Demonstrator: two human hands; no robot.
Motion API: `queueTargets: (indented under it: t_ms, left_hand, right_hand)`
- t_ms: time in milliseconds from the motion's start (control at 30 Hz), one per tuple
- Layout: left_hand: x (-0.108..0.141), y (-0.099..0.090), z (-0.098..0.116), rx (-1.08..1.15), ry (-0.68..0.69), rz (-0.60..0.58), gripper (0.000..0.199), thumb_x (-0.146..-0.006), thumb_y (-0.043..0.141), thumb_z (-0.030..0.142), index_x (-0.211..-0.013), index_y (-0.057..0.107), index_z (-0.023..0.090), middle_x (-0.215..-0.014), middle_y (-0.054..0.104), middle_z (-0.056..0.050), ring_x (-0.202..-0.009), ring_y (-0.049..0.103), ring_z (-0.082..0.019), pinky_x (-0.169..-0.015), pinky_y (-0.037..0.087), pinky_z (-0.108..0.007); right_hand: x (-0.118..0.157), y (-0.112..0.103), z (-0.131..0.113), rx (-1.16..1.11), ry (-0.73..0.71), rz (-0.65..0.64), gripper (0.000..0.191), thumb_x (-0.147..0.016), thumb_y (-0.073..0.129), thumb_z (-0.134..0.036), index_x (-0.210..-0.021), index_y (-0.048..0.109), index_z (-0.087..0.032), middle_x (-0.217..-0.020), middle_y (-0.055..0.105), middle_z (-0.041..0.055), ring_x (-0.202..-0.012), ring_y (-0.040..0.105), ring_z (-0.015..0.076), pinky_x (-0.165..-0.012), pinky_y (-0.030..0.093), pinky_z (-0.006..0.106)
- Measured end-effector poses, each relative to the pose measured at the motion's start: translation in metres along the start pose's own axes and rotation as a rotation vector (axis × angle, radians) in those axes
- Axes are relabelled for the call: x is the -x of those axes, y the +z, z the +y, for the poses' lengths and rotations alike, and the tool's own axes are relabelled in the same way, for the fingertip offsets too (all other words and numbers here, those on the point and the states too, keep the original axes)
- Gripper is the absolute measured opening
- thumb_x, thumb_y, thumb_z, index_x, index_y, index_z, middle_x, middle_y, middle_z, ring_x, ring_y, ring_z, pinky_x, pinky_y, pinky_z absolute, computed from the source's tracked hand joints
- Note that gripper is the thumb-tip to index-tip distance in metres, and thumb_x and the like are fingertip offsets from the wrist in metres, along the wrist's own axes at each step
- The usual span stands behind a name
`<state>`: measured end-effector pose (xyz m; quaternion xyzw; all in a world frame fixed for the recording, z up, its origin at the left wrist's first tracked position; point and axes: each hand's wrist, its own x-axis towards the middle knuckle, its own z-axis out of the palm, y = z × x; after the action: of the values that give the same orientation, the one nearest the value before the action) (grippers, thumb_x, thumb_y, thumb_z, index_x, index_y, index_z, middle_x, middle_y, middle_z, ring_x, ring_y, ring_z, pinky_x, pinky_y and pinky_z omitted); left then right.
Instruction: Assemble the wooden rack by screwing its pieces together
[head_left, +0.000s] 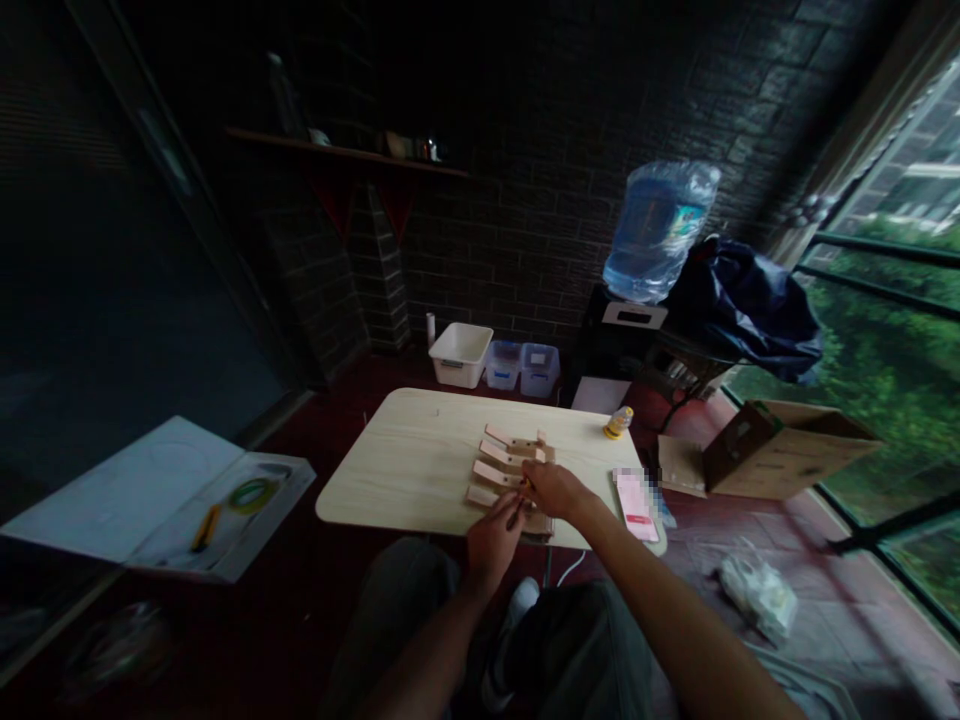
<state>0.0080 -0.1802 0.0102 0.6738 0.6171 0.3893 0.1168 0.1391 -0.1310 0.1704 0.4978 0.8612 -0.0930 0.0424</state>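
Note:
A wooden rack (499,475) with several pale, angled slats lies at the near right part of the light wood-topped table (405,450). Over its right side, my right hand (553,488) is closed, with a small yellow-orange thing (527,484) showing at its fingers; its kind is too small to tell. Close beside it, my left hand (493,540) reaches the rack's near edge with fingers pinched together. What those fingers hold is hidden. The two hands nearly meet over the slats and cover part of the rack.
On the table's right side are a yellow-capped small bottle (618,423) and a phone (636,505). An open white case (225,520) lies left. Storage bins (461,355) stand behind the table. A water dispenser (630,320) and open cardboard box (787,450) are right.

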Motion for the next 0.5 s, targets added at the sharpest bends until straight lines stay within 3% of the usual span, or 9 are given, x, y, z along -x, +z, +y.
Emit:
queueTargets:
  t_ms: [167, 300, 500]
  left_hand:
    - [0.001, -0.001, 0.002, -0.019, 0.007, 0.017, 0.027, -0.097, 0.059, 0.031, -0.120, 0.074, 0.032, -0.126, 0.075, 0.002, -0.110, 0.073, -0.018, -0.095, 0.058, -0.027]
    - [0.002, -0.002, 0.004, -0.032, 0.004, 0.022, 0.026, -0.098, 0.059, 0.033, -0.119, 0.074, 0.032, -0.127, 0.075, 0.002, -0.109, 0.074, -0.018, -0.094, 0.058, -0.027]
    - [0.004, -0.003, 0.005, -0.012, 0.007, 0.020, 0.029, -0.097, 0.059, 0.032, -0.123, 0.073, 0.032, -0.131, 0.072, 0.001, -0.112, 0.072, -0.018, -0.097, 0.057, -0.028]
  right_hand:
    - [0.000, -0.004, 0.001, -0.044, 0.050, -0.031, 0.035, -0.098, 0.051, -0.030, -0.127, 0.059, -0.011, -0.121, 0.071, 0.0214, -0.106, 0.069, 0.0316, -0.084, 0.053, 0.039]
    - [0.005, -0.012, -0.004, 0.017, -0.017, -0.028, 0.039, -0.098, 0.053, -0.033, -0.130, 0.058, -0.011, -0.125, 0.070, 0.0223, -0.109, 0.068, 0.0336, -0.087, 0.053, 0.041]
    - [0.006, -0.012, -0.007, 0.080, -0.046, -0.039, 0.041, -0.093, 0.058, -0.022, -0.132, 0.057, -0.011, -0.120, 0.071, 0.0213, -0.107, 0.070, 0.0340, -0.082, 0.054, 0.040]
